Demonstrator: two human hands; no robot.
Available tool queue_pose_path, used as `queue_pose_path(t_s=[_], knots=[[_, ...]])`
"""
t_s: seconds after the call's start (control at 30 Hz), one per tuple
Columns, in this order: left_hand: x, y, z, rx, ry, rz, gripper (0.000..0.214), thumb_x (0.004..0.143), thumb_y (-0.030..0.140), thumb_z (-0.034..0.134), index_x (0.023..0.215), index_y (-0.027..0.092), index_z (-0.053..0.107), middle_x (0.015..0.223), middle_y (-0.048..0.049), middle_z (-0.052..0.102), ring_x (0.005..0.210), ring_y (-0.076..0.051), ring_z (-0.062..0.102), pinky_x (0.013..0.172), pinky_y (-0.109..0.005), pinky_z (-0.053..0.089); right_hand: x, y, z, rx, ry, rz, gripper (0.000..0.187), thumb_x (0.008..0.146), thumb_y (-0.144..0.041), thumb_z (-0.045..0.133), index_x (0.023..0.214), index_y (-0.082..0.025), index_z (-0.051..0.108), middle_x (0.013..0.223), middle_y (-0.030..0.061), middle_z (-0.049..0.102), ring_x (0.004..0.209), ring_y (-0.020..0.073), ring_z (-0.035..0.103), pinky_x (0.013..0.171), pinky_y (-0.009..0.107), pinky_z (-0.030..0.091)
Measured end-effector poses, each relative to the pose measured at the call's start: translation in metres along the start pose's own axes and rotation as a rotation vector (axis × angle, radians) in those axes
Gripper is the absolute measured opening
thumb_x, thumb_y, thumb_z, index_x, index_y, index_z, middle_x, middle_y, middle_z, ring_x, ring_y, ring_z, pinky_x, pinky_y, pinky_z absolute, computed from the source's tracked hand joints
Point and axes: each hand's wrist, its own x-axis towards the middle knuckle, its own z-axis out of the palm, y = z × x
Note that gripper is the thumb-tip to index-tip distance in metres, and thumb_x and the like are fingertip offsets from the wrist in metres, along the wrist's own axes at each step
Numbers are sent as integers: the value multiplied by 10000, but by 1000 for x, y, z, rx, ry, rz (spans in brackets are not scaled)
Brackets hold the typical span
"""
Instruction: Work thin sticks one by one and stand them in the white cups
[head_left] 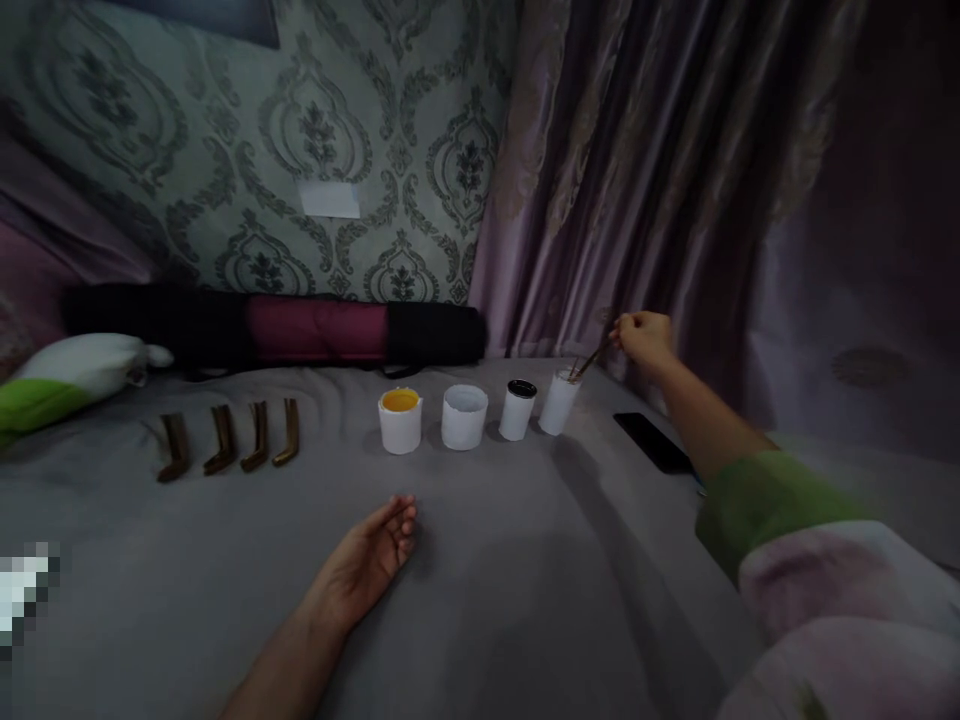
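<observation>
- A thin brown stick (pixel 598 354) is held in a narrow pinch by the right hand (pixel 643 336), right of the frame's centre; it is slanted down to the left, its lower end at the mouth of a tall white cup (pixel 558 406).
- The right forearm is stretched in from the lower right corner, clothed in a green, white and pink sleeve (pixel 780 500).
- The left hand (pixel 367 565) is seen at lower centre, half open, its fingers loosely curled and its palm turned partly upward (whether the cloth is touched by it cannot be told).
- Across the middle, three more white containers are lined up left of the tall cup, all set apart: a dark-topped cup (pixel 516 418), a wide white tub (pixel 463 430) and a tub with yellow contents (pixel 401 434).
- At centre left, four brown bent pieces (pixel 221 440) are laid in a row.
- A black smartphone (pixel 651 442) is placed at centre right, below the right hand.
- All of these are supported by a grey cloth (pixel 187 560).
- Behind, a black and maroon rolled bag (pixel 319 330) is laid along patterned wallpaper (pixel 319 130), and a green and white plush toy (pixel 79 362) is cut off by the left edge.
- The upper right is filled by a purple curtain (pixel 622 150).
</observation>
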Motion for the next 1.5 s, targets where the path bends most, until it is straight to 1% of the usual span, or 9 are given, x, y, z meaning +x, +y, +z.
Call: queue_pose_path(t_s=[0.17, 0.3, 0.4, 0.53, 0.77, 0.93, 1.03, 1.2, 1.5], knots=[[0, -1, -1, -8, -8, -1, 105, 803, 103, 462, 827, 92, 564, 717, -41, 562, 528, -51, 506, 466, -171, 446, -1, 15, 15, -147, -70, -48, 221, 781, -268, 473, 697, -111, 604, 535, 29, 559, 408, 75, 479, 465, 223, 386], [0, -1, -2, -17, -11, -8, 98, 799, 101, 468, 824, 91, 562, 724, -43, 559, 534, -53, 506, 471, -173, 449, -12, 13, 18, -205, -123, -51, 206, 778, -236, 481, 665, -122, 610, 507, 21, 557, 380, 66, 454, 446, 211, 377], [1, -1, -2, -10, -13, -6, 95, 796, 99, 471, 826, 90, 561, 725, -42, 555, 539, -56, 508, 474, -178, 450, -19, 11, 19, -246, -161, -19, 221, 780, -212, 472, 626, -131, 607, 493, 25, 559, 381, 73, 461, 439, 211, 375], [2, 0, -3, -3, -25, -6, 91, 795, 109, 481, 835, 85, 559, 725, -38, 550, 540, -55, 505, 468, -174, 443, -22, 15, 24, -233, -204, 29, 211, 775, -206, 471, 624, -136, 599, 505, 30, 573, 377, 77, 460, 418, 208, 365], [0, 0, 0, -9, -8, -21, 98, 810, 125, 464, 835, 89, 552, 722, -43, 552, 537, -56, 505, 463, -172, 441, -22, 30, 35, -216, -204, 57, 196, 769, -188, 471, 659, -117, 617, 519, 46, 583, 369, 78, 455, 395, 199, 349], [-1, 0, 1, -18, 8, -10, 98, 805, 118, 472, 845, 79, 553, 729, -39, 552, 543, -53, 506, 464, -168, 438, -19, 43, 41, -256, -272, 78, 200, 770, -209, 470, 708, -106, 630, 529, 45, 591, 377, 73, 469, 388, 175, 357], [-1, -1, 0, -21, 3, -13, 93, 797, 118, 485, 848, 76, 550, 733, -39, 551, 548, -58, 508, 465, -171, 437, -17, 48, 44, -261, -288, 98, 203, 768, -211, 475, 709, -94, 630, 514, 50, 582, 391, 80, 483, 384, 171, 356], [-2, -1, 1, -20, 9, -10, 97, 799, 113, 476, 848, 77, 552, 722, -36, 540, 546, -57, 502, 469, -172, 438, -22, 42, 43, -240, -296, 138, 204, 774, -214, 482, 699, -98, 631, 500, 49, 576, 411, 88, 496, 389, 175, 370], [0, -1, -1, -20, -7, -13, 97, 791, 118, 493, 858, 77, 549, 734, -35, 541, 547, -56, 501, 469, -174, 434, -31, 24, 37, -147, -274, 182, 123, 724, -162, 557, 637, -97, 616, 434, 30, 527, 418, 89, 489, 398, 172, 386]])
